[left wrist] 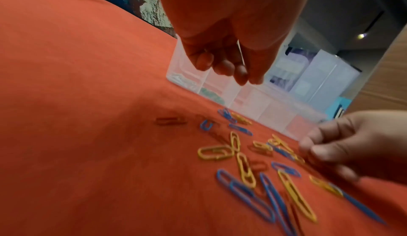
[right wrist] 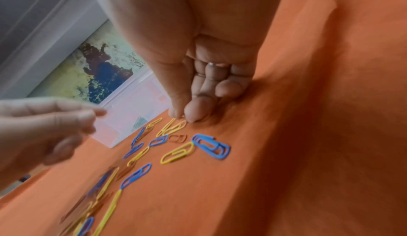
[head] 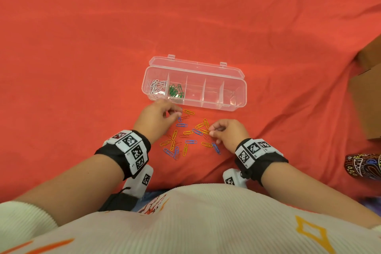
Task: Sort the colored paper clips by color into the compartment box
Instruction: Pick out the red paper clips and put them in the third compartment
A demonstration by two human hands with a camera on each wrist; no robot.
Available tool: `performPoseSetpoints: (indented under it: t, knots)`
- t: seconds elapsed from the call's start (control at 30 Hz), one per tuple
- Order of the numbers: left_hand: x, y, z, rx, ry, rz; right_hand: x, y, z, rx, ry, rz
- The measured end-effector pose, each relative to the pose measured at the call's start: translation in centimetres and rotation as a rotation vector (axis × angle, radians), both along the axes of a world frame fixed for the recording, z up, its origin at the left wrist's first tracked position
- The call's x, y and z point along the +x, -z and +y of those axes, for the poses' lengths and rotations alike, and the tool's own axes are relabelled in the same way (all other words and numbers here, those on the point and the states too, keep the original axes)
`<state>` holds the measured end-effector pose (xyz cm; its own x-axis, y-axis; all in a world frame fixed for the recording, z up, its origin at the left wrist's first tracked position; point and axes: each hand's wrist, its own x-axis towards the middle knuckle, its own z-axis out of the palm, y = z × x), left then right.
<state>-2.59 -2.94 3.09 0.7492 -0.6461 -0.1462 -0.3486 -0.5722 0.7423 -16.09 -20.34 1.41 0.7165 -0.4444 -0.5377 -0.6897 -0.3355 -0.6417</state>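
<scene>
A clear compartment box [head: 206, 107] lies open on the red cloth, with white clips [head: 156, 86] in its leftmost compartment and green clips [head: 175, 90] in the one beside it. Its other compartments hold nothing. Loose yellow clips [head: 188, 112], blue clips [head: 181, 125] and dim red ones lie scattered in front of the box. My left hand [head: 176, 110] hovers over the pile's far left edge, by the box's front wall. Its fingers are curled, thumb tip against fingertip [left wrist: 249, 81], and no clip shows in them. My right hand [head: 210, 131] is down on the cloth. Thumb and forefinger pinch the end of a yellow clip [right wrist: 174, 126].
A brown cardboard box [head: 367, 93] stands at the right edge of the cloth [head: 82, 68]. A dark patterned object [head: 362, 165] lies below the cardboard. My own torso in a white shirt fills the near edge.
</scene>
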Motion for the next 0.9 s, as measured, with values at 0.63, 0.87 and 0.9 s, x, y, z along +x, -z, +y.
performPoseSetpoints:
  t: [0.63,0.87,0.9]
  knots:
    - [-2.7,2.2,1.3,0.250,0.048,0.244,0.9,-0.4,0.3,-0.156,-0.174,0.081]
    - [-3.1,2.1,0.6,0.248,0.112,0.146,0.6,-0.6,0.6,-0.151,-0.135,0.060]
    - [-3.1,2.1,0.4,0.239,0.113,0.132,0.5,-0.7,0.6,-0.152,-0.134,0.056]
